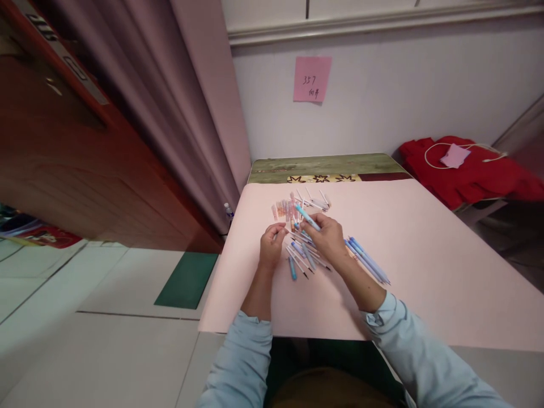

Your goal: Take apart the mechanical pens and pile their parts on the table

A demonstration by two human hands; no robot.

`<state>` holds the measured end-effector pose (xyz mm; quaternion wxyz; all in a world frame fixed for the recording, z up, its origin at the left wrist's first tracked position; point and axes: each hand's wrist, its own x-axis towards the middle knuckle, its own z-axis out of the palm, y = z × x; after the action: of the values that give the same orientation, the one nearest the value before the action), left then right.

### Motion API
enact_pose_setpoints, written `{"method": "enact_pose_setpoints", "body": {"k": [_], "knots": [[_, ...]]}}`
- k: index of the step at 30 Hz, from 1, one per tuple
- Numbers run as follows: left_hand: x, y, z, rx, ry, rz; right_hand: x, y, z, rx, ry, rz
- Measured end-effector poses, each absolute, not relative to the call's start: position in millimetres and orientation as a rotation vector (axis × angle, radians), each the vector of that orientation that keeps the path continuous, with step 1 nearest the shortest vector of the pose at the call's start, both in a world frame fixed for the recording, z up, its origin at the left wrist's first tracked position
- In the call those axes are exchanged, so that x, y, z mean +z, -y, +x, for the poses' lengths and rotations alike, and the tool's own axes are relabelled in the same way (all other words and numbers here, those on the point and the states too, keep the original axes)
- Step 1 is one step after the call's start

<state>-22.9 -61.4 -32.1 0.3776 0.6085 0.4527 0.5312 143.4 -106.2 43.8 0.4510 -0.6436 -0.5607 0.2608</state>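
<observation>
Two bare hands work above a table (276, 169) covered with a pale pink sheet (425, 314), left of its middle. The right hand (326, 235) is closed around a light blue pen (307, 217), thumb against fingers, its far end pointing toward the table's far left corner. The left hand (272, 243) has its fingers curled, thumb near the fingertips, beside the end of a thin pale stick; I cannot tell whether they pinch it. Below and between the hands lies a loose heap of thin refills (297, 263) mixed with blue tubes; one short blue tube (292, 268) lies on the heap's left side. Toward the far edge sit clear pinkish caps (285, 209) and more white sticks (323, 196). Several blue pens (369, 260) lie side by side near the table's middle, beside the right forearm.
</observation>
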Motion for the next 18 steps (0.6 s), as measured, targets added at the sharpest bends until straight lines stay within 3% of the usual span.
{"method": "enact_pose_setpoints", "body": {"k": [4,11,18], "knots": [[-32,60,-23,1.367,-1.145,1.542,28,102,135,0.885,1.509,-1.72],[-27,63,-22,1.349,-1.109,1.608,27,110,136,0.775,1.549,-1.674],[-22,67,-22,1.315,-1.075,1.45,17,117,120,1.042,1.498,-1.561]]}}
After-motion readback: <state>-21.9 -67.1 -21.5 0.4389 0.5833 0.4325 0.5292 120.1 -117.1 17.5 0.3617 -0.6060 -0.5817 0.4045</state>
